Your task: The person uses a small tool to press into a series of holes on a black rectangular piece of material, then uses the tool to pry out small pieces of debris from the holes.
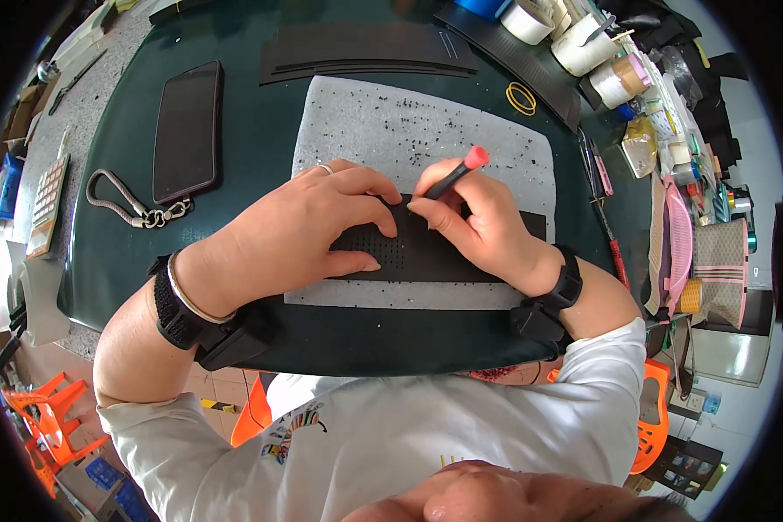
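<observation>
A black rectangular sheet (448, 261) with rows of small holes lies in front of me on a pale grey pad (357, 122). My left hand (300, 228) rests on the sheet's left part, its fingers spread and bent, pressing on it. In my right hand (491, 222) is a small precision screwdriver (454, 176) with a black handle and a red cap, held tilted between thumb and fingers. Its tip points down at the sheet near the left fingertips; the fingers hide it. Tiny black bits are scattered over the pad beyond both hands.
A phone (187, 130) with a cord strap (117, 196) lies at left. Stacked black sheets (365, 52) are at the far edge, with yellow rubber bands (520, 99) beside them. Tape rolls (527, 21) stand far right; a red-handled tool (619, 261) lies along the right edge.
</observation>
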{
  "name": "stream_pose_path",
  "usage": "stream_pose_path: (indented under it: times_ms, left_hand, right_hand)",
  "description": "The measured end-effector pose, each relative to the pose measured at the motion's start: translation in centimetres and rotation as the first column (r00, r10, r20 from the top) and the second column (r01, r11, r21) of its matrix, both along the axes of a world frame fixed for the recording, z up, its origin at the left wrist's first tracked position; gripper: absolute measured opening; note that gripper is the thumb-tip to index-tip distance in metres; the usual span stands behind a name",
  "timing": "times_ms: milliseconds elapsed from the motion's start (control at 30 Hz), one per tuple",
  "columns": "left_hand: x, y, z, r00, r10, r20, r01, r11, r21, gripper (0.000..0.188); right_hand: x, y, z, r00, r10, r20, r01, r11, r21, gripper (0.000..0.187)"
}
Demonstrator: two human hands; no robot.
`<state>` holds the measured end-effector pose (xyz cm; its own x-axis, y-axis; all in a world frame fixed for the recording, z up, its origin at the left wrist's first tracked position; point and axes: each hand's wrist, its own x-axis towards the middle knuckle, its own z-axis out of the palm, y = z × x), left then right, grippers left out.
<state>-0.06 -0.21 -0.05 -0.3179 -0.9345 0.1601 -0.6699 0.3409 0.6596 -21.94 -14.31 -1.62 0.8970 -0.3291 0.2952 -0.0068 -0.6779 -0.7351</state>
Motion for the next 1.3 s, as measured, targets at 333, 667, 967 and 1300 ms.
stream_pose_path:
  times_ms: [333, 667, 967, 1300]
  left_hand:
    - [0.02, -0.03, -0.03, 1.000, -0.003, 0.003, 0.003, 1.000, 0.002, 0.036]
    - [-0.02, 0.04, 0.01, 1.000, 0.006, 0.012, -0.006, 1.000, -0.014, 0.031]
    - [0.05, 0.02, -0.03, 1.000, -0.012, 0.018, 0.013, 0.999, -0.041, 0.029]
    - [0.13, -0.04, -0.12, 1.000, -0.015, 0.014, 0.016, 0.999, -0.042, 0.028]
  right_hand:
    - [-0.14, 0.05, 0.02, 0.999, 0.031, 0.025, -0.031, 0.999, 0.008, 0.011]
    - [-0.17, 0.07, -0.28, 0.998, 0.043, 0.045, -0.045, 0.997, 0.057, 0.009]
    - [-0.50, 0.32, -0.01, 0.999, 0.024, -0.021, -0.022, 0.996, 0.083, 0.009]
    - [0.01, 0.15, -0.13, 0.994, 0.105, 0.038, -0.101, 0.992, -0.079, 0.009]
